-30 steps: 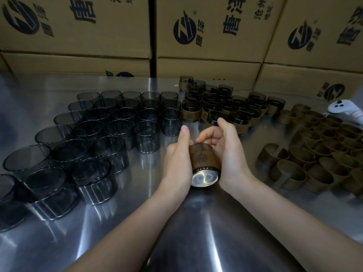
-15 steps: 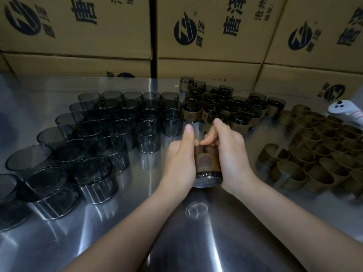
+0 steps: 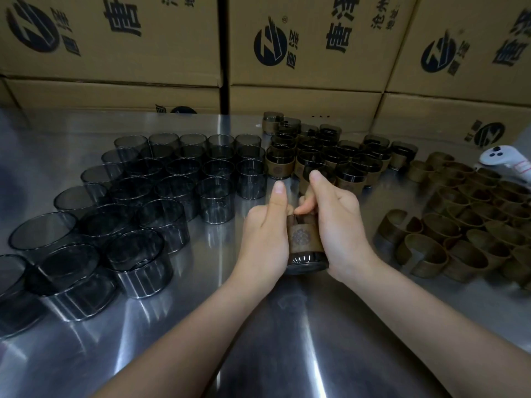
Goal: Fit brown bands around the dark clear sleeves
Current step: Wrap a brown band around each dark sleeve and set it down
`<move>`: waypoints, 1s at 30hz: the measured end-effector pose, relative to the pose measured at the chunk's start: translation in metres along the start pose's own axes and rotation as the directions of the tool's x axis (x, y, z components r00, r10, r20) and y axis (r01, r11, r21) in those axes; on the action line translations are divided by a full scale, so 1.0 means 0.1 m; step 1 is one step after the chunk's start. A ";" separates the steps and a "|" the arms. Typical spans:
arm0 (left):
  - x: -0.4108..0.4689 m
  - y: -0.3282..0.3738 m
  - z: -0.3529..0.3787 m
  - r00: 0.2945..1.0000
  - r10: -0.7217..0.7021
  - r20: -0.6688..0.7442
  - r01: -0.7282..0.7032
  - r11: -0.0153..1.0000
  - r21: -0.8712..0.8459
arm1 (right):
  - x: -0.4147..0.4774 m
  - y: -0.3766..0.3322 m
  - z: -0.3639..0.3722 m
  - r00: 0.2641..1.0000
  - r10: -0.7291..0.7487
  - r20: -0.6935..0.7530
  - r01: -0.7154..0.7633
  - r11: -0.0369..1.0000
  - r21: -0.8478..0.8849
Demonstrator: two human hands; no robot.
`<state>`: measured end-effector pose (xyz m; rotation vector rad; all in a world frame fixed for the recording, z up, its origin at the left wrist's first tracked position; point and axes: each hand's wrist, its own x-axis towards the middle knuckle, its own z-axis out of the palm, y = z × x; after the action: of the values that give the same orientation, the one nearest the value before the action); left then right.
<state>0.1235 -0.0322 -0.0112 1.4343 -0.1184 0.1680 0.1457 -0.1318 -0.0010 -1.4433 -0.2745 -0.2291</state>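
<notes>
Dim warm light, bright streaks of glare on the steel table (image 3: pixel 287 354) lower centre, soft overall focus, wide-angle bending at frame edges, boxes (image 3: pixel 115 38) evenly lit along the top

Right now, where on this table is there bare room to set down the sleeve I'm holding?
Bare steel table lies near you around both forearms, in the strip between the right hand and the loose brown bands, and along the boxes behind the unbanded sleeves. Crowded: unbanded sleeves left, banded sleeves ahead, bands right.

sleeves (image 3: pixel 149 179): smoky dark clear | bands (image 3: pixel 471 225): brown (round emblem) | boxes (image 3: pixel 115 38): tan, black print | table (image 3: pixel 287 340): silver
</notes>
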 end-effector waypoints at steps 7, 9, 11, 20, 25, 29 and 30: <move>0.05 -0.06 -0.03 0.998 0.035 0.056 -0.032 0.998 -0.049 | 0.07 0.07 -0.04 0.998 -0.048 0.038 0.046 0.998 0.035; 0.07 -0.10 -0.01 0.998 0.024 0.057 -0.016 0.989 -0.147 | 0.08 0.08 -0.08 0.993 -0.100 0.057 0.099 0.995 0.028; 0.08 -0.12 -0.01 0.998 -0.010 0.060 0.027 0.957 -0.288 | 0.08 0.09 -0.11 0.986 -0.150 0.066 0.149 0.988 0.028; 0.12 -0.05 -0.10 0.966 -0.247 0.073 0.257 0.920 -0.296 | 0.07 0.10 -0.15 0.947 -0.318 0.042 0.320 0.946 -0.052; 0.10 -0.05 -0.10 0.928 -0.295 0.226 0.325 0.940 -0.107 | 0.10 0.08 -0.20 0.925 -0.380 -0.010 0.377 0.921 -0.096; 0.07 -0.08 -0.10 0.938 -0.220 0.266 0.255 0.961 -0.104 | 0.12 0.07 -0.23 0.915 -0.403 -0.033 0.397 0.910 -0.123; 0.07 -0.08 -0.10 0.944 -0.201 0.261 0.236 0.965 -0.111 | 0.12 0.07 -0.23 0.914 -0.404 -0.032 0.397 0.909 -0.128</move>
<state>0.1322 -0.0234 -0.0193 1.3120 -0.1705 -0.2014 0.1601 -0.1537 -0.0062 -1.4846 -0.5184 -0.6315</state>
